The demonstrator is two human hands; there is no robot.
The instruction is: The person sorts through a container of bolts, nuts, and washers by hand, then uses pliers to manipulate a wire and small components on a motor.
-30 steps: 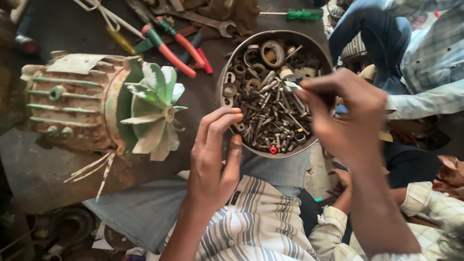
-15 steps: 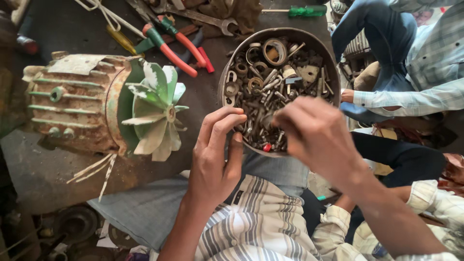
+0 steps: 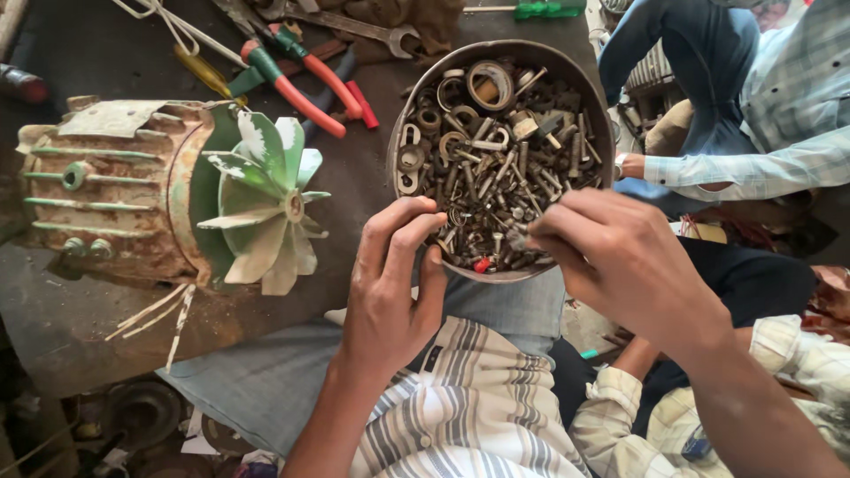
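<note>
A round metal bowl (image 3: 400,133) filled with rusty bolts, nuts and washers (image 3: 496,150) rests on my lap. My left hand (image 3: 390,283) curls over the bowl's near rim, with the fingertips inside and the thumb against the outside. My right hand (image 3: 620,261) hovers over the bowl's near right side. Its thumb and fingertips pinch a small bolt (image 3: 518,235) just above the heap.
An old rusty motor (image 3: 106,204) with a pale green fan (image 3: 266,204) lies at the left. Red-handled pliers (image 3: 310,88), a wrench (image 3: 354,26) and a green screwdriver (image 3: 549,11) lie beyond the bowl. Another person's sleeve (image 3: 753,168) and jeans are at the right.
My right hand has come from the bowl's far right side down to its near edge, now pinching a small bolt. My left hand stays at the rim.
</note>
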